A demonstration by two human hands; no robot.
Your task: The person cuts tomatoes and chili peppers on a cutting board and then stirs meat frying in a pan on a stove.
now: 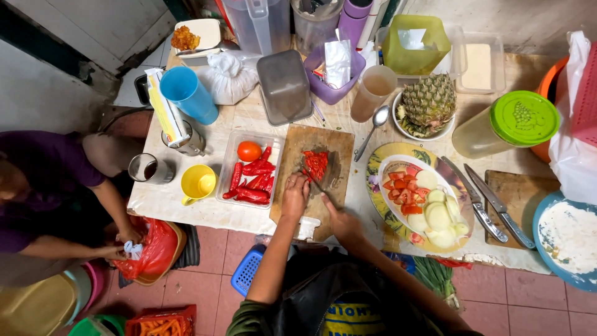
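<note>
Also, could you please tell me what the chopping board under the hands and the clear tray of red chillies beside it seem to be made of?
The chopping board looks like bare wood: brown, matt, with darker worn patches where the cut chillies lie. The tray is probably thin clear plastic: the pale table shows through its walls, and its rim gives a soft shine. The left hand rests on the board; the right hand holds a knife, likely metal-bladed.
</note>
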